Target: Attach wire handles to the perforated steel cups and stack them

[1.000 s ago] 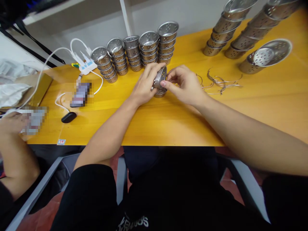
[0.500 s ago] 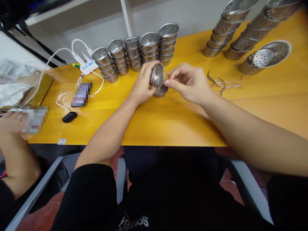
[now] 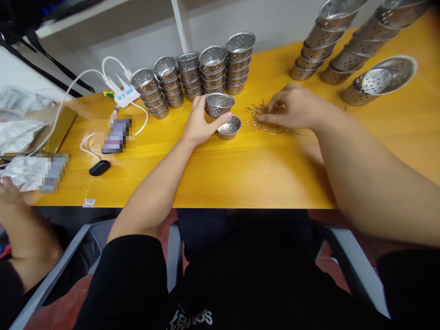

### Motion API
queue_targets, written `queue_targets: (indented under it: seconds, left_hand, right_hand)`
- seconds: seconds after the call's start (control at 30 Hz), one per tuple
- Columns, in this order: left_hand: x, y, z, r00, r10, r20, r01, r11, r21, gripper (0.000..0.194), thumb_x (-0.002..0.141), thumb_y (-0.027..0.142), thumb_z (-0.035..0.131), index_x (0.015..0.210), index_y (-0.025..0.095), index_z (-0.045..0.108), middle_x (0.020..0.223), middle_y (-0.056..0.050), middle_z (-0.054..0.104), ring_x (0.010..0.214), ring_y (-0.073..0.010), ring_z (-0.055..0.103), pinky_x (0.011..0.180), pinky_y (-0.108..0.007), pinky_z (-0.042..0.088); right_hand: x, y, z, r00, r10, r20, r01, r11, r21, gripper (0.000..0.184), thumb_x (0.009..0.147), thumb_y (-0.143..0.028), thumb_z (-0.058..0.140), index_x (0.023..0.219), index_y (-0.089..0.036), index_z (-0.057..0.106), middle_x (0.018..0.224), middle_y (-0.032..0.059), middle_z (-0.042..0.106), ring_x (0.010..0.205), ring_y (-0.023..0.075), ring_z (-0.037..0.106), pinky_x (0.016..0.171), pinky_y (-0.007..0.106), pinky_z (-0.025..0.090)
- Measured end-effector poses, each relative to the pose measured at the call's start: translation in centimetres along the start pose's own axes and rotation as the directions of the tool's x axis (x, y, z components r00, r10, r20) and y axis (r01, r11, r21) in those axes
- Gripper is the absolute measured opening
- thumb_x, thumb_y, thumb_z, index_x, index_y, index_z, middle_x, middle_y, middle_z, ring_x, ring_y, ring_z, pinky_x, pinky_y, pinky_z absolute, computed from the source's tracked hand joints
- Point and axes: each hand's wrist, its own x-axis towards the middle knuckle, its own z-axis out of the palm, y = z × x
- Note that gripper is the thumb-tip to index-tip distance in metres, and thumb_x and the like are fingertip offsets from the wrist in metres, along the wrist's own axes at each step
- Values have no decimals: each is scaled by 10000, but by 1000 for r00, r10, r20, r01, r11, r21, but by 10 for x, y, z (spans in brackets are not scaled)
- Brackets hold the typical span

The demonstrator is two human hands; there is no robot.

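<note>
My left hand (image 3: 199, 121) is wrapped round a perforated metal cup (image 3: 219, 106), its thumb in front and its fingers behind. The cup is held nearly upright, mouth up. Just below it, a second small metal cup (image 3: 229, 130) stands on the table near my thumb tip. My right hand (image 3: 297, 107) is over a loose heap of thin curved wires (image 3: 256, 112) to the right of the cups. Its fingers are curled, with a gap between thumb and forefinger. Part of the heap is hidden under this hand.
Several stacks of perforated cups (image 3: 167, 75) line the table's back edge; taller stacks (image 3: 318, 43) and a single cup (image 3: 364, 89) stand at right. A phone (image 3: 117, 135), power strip (image 3: 125, 94) and black oval object (image 3: 99, 167) lie left. Another person's arm (image 3: 27, 233) is far left.
My right hand has moved right, away from the held cup's rim, to the wires. My left hand has turned the cup from tilted to nearly upright, and the cup below shows more.
</note>
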Motion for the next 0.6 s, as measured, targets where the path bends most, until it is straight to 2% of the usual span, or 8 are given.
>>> queue_targets:
  seconds: [0.07, 0.13, 0.2, 0.27, 0.4, 0.47, 0.6]
  left_hand:
    - [1, -5, 1, 1000, -16, 12, 16, 1000, -16, 1087, 964, 1131, 846, 1687, 337, 679, 1697, -183, 697, 1717, -465, 677, 1517, -721, 546]
    - [1, -13, 3, 999, -13, 33, 14, 999, -36, 1136, 1005, 1116, 809, 1809, 352, 565, 1784, -204, 669, 1729, -453, 684, 1518, -716, 543]
    - [1, -18, 6, 998, 6, 55, -3, 999, -52, 1167, 1049, 1089, 776, 1893, 348, 455, 1835, -230, 659, 1728, -442, 707, 1516, -714, 553]
    - [0, -18, 7, 997, 23, 73, -18, 998, -58, 1144, 1083, 1057, 760, 1907, 336, 432, 1841, -245, 675, 1729, -443, 725, 1520, -722, 560]
    - [-2, -1, 8, 993, 44, 106, -37, 997, -63, 1007, 1148, 1020, 684, 1868, 344, 487, 1815, -210, 717, 1723, -431, 757, 1522, -714, 569]
    - [-4, 10, 8, 989, 68, 133, -61, 997, -58, 962, 1177, 997, 638, 1866, 341, 494, 1811, -195, 725, 1736, -429, 755, 1525, -709, 567]
    - [-6, 19, 8, 976, 112, 185, -100, 992, -73, 980, 1178, 975, 663, 1892, 332, 469, 1890, -199, 690, 1815, -443, 707, 1545, -713, 559]
  right_hand:
    - [1, -1, -3, 997, 18, 78, -14, 999, -44, 541, 1076, -723, 1037, 912, -309, 728, 937, 157, 757, 1081, 407, 718, 1065, 623, 631]
    - [-1, -8, -6, 999, 22, 30, -20, 998, -51, 443, 1101, -642, 1020, 979, -302, 764, 1007, 172, 779, 1140, 416, 727, 1114, 627, 627]
    - [-5, -21, -7, 993, 24, -116, -26, 999, -19, 441, 1153, -716, 931, 1084, -302, 793, 1174, 205, 809, 1179, 415, 740, 1176, 652, 635]
    - [-10, -36, -7, 977, -7, -215, 17, 999, 43, 517, 1190, -832, 814, 1235, -317, 824, 1329, 219, 825, 1184, 407, 764, 1212, 669, 652]
    - [-15, -68, 6, 958, -159, -240, 205, 962, 180, 737, 1171, -969, 734, 1592, -371, 828, 1428, 191, 862, 1188, 428, 823, 1186, 698, 690]
    - [-16, -80, 16, 955, -193, -223, 248, 935, 255, 768, 1153, -1016, 716, 1590, -401, 860, 1403, 162, 898, 1126, 433, 848, 1144, 722, 705]
    - [-16, -88, 26, 971, -132, -199, 195, 921, 337, 713, 1135, -1059, 699, 1353, -422, 934, 1257, 119, 944, 1123, 454, 870, 1132, 737, 726]
